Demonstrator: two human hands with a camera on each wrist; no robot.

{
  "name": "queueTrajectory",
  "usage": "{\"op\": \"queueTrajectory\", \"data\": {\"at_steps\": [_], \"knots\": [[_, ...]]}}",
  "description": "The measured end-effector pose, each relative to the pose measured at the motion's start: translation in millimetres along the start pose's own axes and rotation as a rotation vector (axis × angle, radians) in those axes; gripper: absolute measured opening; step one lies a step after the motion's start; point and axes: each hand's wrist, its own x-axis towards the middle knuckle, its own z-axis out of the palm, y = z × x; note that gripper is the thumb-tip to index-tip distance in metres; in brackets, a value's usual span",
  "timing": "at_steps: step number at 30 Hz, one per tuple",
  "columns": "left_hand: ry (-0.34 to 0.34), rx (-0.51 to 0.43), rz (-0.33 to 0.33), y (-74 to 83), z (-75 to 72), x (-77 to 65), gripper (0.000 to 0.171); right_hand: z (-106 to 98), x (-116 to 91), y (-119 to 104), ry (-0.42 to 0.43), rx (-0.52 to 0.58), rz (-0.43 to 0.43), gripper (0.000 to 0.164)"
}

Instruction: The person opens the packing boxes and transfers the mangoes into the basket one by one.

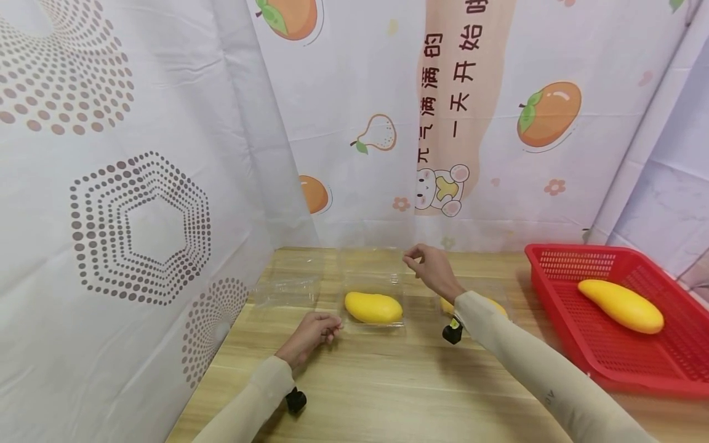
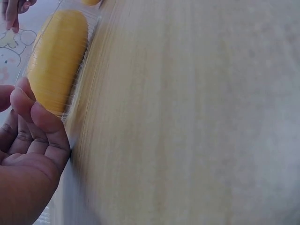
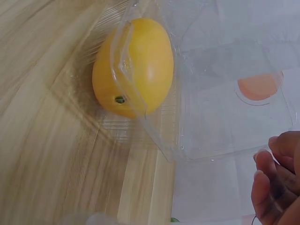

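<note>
Although it cannot be told whether the left hand (image 1: 313, 334) or right hand (image 1: 436, 269) grips anything, the clamshell lid (image 3: 220, 117) should be lowered squarely over the mango (image 1: 373, 307).

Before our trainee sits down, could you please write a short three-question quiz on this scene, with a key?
1. Count: how many pieces of yellow fruit lie in the red basket?
2. True or false: the left hand is inside the red basket.
3. Compare: which hand is nearer the red basket?

Key:
1. One.
2. False; it is near the front left corner of the middle clear container.
3. The right hand.
</note>
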Motion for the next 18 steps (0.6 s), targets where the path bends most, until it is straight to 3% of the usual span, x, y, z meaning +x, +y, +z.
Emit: {"op": "queueTrajectory", "data": {"at_steps": [18], "knots": [[-0.002, 0.005, 0.011, -2.2, -1.2, 2.0, 0.026, 16, 5, 17, -0.018, 0.032, 0.093, 0.011]]}}
